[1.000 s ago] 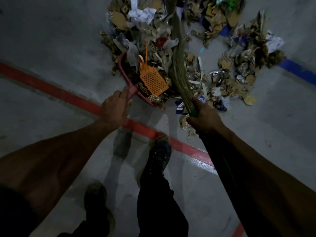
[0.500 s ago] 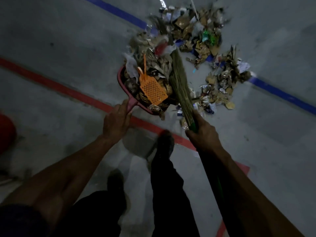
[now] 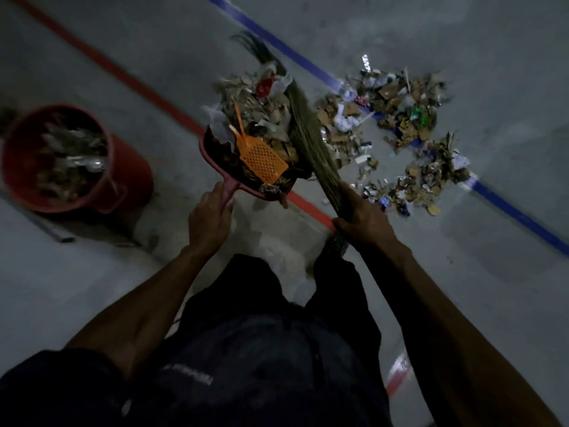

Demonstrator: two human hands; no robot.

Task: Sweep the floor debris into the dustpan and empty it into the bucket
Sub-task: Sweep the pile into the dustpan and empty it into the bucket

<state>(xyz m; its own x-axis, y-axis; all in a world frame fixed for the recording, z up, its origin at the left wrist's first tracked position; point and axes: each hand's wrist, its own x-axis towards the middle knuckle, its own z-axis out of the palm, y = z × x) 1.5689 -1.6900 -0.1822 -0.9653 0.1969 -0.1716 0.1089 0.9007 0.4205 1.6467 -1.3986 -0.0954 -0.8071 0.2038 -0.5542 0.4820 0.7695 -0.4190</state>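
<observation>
**Loaded dustpan, bucket to its left**

Left hand (image 3: pixel 209 218): grip curled round the handle of the dustpan (image 3: pixel 215 155), heaped with debris. Right hand (image 3: pixel 363 218): grip closed on the broom (image 3: pixel 311 137), bristles lying along the load. Bucket (image 3: pixel 135 177): part-filled, well apart on the left-hand side. Floor debris (image 3: pixel 412 118): remains right.

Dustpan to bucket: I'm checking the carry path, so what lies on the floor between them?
In the head view, only bare grey floor crossed by a red line lies between the loaded dustpan and the red bucket; no debris shows there.
</observation>
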